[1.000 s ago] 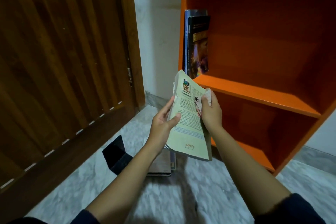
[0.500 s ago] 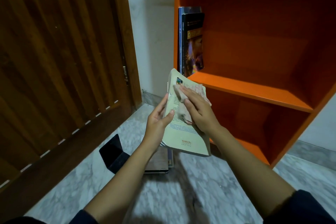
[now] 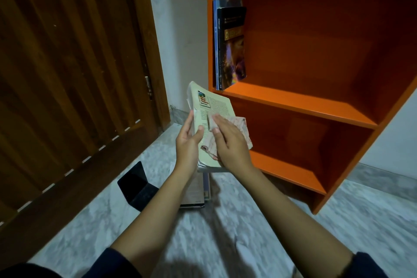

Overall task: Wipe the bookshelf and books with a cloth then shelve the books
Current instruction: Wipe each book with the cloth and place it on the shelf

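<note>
Gripping the cream paperback book along its left edge, the left hand has its fingers curled behind the pages and its thumb laid across the printed cover. The book is held up in the air in front of the orange wooden bookshelf, tilted with its top edge away from the person and just beside the shelf's left upright. The right hand lies over the cover with a crumpled pinkish cloth bunched under it; its fingers reach across the cloth and its thumb is tucked against the fabric, pressing it onto the book. A fold of the cloth sticks out to the right past the knuckles, and a stitched hem hangs below the thumb.

On the middle shelf two books stand upright against the left wall: a thin blue book and, touching it, a dark-covered book with a purple and yellow picture. Below the hands, a low stack of books lies on the grey marble floor, partly hidden by the left forearm. Just to its left sits a black angled object; what it is cannot be told. A brown slatted wooden door fills the left side, with a white wall between it and the bookshelf.
</note>
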Available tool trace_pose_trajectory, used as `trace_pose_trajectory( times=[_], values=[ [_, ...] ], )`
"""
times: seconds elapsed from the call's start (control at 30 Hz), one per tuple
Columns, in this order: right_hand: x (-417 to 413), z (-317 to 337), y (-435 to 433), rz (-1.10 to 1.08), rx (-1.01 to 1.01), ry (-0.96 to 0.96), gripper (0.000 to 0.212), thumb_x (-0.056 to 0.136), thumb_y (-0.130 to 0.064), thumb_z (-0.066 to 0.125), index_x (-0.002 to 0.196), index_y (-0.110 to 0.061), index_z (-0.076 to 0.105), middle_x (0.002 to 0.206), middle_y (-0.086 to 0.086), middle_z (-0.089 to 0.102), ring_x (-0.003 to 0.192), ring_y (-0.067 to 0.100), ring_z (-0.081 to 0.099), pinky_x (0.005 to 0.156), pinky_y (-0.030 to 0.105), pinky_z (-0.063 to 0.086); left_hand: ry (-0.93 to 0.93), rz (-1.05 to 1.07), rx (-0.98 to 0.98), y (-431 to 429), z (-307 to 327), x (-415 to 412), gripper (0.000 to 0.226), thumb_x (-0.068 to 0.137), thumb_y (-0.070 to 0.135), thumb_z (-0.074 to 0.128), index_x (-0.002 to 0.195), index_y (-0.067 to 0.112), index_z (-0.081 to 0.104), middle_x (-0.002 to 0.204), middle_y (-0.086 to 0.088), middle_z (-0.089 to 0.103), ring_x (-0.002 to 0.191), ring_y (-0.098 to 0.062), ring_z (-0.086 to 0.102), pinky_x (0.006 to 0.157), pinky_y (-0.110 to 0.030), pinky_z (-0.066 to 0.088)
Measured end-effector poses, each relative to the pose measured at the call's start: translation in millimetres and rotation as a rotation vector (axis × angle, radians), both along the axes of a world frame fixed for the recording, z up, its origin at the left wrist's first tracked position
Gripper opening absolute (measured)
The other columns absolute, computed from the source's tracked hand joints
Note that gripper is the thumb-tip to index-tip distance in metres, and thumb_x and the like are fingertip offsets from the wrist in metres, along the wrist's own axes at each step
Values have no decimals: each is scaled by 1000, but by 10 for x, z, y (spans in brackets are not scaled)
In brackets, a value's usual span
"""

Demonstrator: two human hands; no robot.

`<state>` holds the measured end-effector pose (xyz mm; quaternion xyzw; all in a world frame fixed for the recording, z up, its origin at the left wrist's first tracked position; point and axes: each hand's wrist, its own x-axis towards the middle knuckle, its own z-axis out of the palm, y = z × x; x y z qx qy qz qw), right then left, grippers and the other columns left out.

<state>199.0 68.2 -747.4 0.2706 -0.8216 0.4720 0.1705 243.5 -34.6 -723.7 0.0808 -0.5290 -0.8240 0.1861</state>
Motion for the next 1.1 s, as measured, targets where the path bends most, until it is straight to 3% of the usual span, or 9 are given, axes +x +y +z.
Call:
trace_pose_trajectory(
  times=[0.17,0.3,0.5,0.6,0.67,0.8,0.97,1.03,1.1],
  values=[
    [65,-34,-59,32,151,140,45,96,-34,35,135,-17,50,142,0,48,133,15,42,109,36,33,-4,38,130,-61,27,-21,52,93,-4,46,138,22,44,129,-5,59,96,-10,66,69,-23,57],
    [104,-114,7,114,246,285,41,95,-31,38,130,-18,56,135,-2,56,129,15,46,98,43,42,-32,54,243,-159,5,-18,53,93,-4,45,137,25,45,124,-9,63,105,-24,65,91,-42,53],
    [49,-312,306,169,260,403,36,95,-26,42,125,-14,60,133,-1,58,127,15,47,92,35,43,-50,61,234,-245,-52,12,52,94,-2,46,138,26,44,125,-7,63,109,-25,63,97,-49,48],
    [39,-476,378,-27,101,165,44,97,-34,36,133,-17,52,138,-1,53,131,11,42,104,41,40,-33,41,147,-244,-30,37,52,94,0,48,138,28,44,119,0,66,104,-20,66,89,-42,54],
    [46,-503,369,-66,-175,-137,45,98,-38,36,138,-21,47,142,-1,49,132,11,42,107,43,38,-14,14,99,-250,-1,44,53,93,1,48,137,30,44,120,1,65,101,-17,67,78,-35,58],
    [25,-354,389,233,-703,-638,52,91,-33,54,140,-24,41,133,5,57,120,21,57,101,47,45,37,-21,47,-278,43,7,51,93,1,49,135,31,46,131,-1,58,110,-19,63,83,-36,56],
    [-17,-285,439,325,-747,-820,87,70,-24,76,145,-29,32,135,11,55,104,25,63,61,20,56,95,-24,-102,-315,110,-57,51,95,3,47,140,26,40,134,-1,55,116,-19,59,88,-31,55],
    [7,-243,435,307,-831,-791,82,71,-15,74,143,-27,36,133,12,56,98,24,66,66,26,58,79,-28,-134,-336,82,-118,51,95,4,48,141,24,38,136,-5,53,119,-22,56,92,-35,52],
    [41,-203,438,297,-897,-743,79,71,-7,72,141,-26,40,132,10,57,111,28,62,86,43,56,45,-48,-178,-352,44,-176,53,95,5,48,143,24,34,140,-9,49,124,-25,52,99,-40,47]
  ],
)
